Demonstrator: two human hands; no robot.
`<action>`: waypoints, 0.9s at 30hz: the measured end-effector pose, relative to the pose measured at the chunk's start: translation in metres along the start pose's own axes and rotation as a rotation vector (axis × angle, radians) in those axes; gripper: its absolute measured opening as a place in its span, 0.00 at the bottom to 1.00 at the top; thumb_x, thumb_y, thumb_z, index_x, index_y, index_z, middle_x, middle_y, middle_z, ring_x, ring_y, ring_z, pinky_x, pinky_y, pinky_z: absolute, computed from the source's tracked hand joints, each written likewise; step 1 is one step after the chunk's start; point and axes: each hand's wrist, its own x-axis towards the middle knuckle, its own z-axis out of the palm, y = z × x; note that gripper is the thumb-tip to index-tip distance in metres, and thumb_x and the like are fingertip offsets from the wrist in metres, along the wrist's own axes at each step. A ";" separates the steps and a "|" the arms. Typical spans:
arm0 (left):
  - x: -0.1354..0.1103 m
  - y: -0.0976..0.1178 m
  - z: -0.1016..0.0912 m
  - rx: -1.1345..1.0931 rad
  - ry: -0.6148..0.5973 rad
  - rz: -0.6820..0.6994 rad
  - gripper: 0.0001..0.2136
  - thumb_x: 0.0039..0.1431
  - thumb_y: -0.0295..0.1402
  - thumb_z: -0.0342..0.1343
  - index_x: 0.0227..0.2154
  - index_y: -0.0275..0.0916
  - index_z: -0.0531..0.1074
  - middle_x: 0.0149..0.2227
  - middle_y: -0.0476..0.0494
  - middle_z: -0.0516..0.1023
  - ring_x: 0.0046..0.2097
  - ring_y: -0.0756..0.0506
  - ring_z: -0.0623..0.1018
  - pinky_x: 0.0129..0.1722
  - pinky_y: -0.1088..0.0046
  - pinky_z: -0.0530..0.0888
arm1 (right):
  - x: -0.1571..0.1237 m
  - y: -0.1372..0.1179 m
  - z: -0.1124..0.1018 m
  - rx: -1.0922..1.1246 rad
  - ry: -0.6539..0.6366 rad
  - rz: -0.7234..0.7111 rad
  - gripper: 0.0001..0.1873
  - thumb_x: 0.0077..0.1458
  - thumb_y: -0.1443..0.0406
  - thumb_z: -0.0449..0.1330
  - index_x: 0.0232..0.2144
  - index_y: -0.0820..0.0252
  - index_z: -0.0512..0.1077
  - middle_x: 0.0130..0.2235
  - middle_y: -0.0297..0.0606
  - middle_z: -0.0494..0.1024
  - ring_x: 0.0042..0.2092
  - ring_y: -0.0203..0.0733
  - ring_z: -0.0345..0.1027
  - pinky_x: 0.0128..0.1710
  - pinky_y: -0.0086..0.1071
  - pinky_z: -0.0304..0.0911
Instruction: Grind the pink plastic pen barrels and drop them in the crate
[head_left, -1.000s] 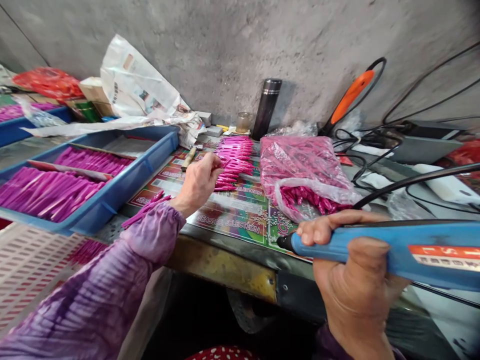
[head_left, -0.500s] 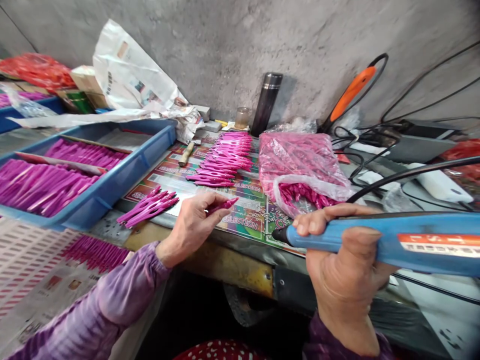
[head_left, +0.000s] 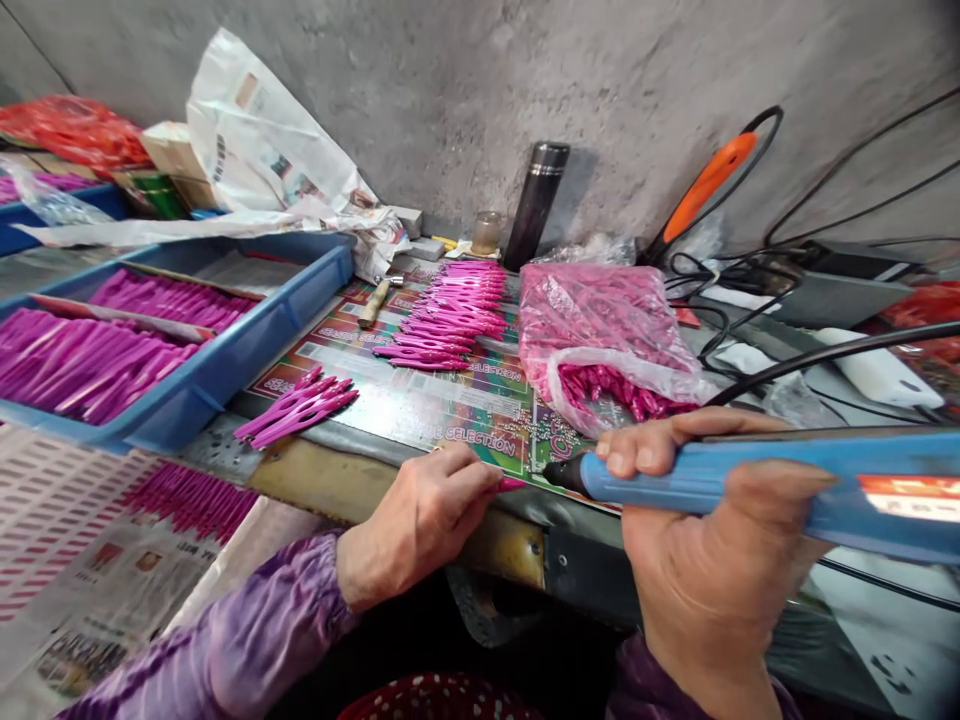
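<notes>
My left hand (head_left: 420,520) is closed on a small pink plastic piece (head_left: 511,484), held at the bench's front edge with only its tip showing. My right hand (head_left: 712,570) grips a blue corded electric tool (head_left: 750,480), whose dark tip (head_left: 559,472) points at the pink piece, a short way from it. A row of pink pieces (head_left: 450,315) lies on the printed mat (head_left: 420,400). A small bunch of pink pieces (head_left: 296,408) lies at the mat's left.
A blue tray (head_left: 247,340) of pink pieces stands at the left. A clear bag of pink pieces (head_left: 600,340) lies right of the row. A dark flask (head_left: 534,205), an orange-handled tool (head_left: 701,190), cables and newspaper (head_left: 262,150) line the wall.
My left hand took one pink piece from the row and drew it back to the bench's front edge, close to the tool tip. The right hand with the tool stayed about where it was.
</notes>
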 end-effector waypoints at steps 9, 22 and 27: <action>-0.009 0.008 0.011 0.227 0.064 0.175 0.10 0.73 0.25 0.46 0.37 0.37 0.70 0.29 0.49 0.71 0.29 0.47 0.70 0.28 0.71 0.67 | 0.002 -0.019 0.003 -0.041 0.012 0.075 0.32 0.46 0.33 0.65 0.26 0.54 0.70 0.19 0.26 0.66 0.22 0.37 0.60 0.27 0.38 0.66; -0.014 0.007 0.014 0.248 0.121 0.225 0.07 0.72 0.22 0.48 0.37 0.38 0.66 0.30 0.47 0.74 0.30 0.47 0.71 0.29 0.70 0.66 | -0.009 -0.026 0.010 0.080 0.022 0.167 0.26 0.49 0.39 0.68 0.30 0.53 0.72 0.22 0.25 0.68 0.24 0.36 0.61 0.31 0.35 0.66; -0.013 0.007 0.013 0.242 0.134 0.229 0.06 0.73 0.23 0.47 0.41 0.37 0.67 0.31 0.47 0.75 0.31 0.47 0.73 0.30 0.70 0.69 | -0.009 -0.027 0.011 0.103 0.024 0.176 0.27 0.49 0.39 0.68 0.29 0.54 0.72 0.22 0.25 0.68 0.24 0.35 0.62 0.30 0.34 0.65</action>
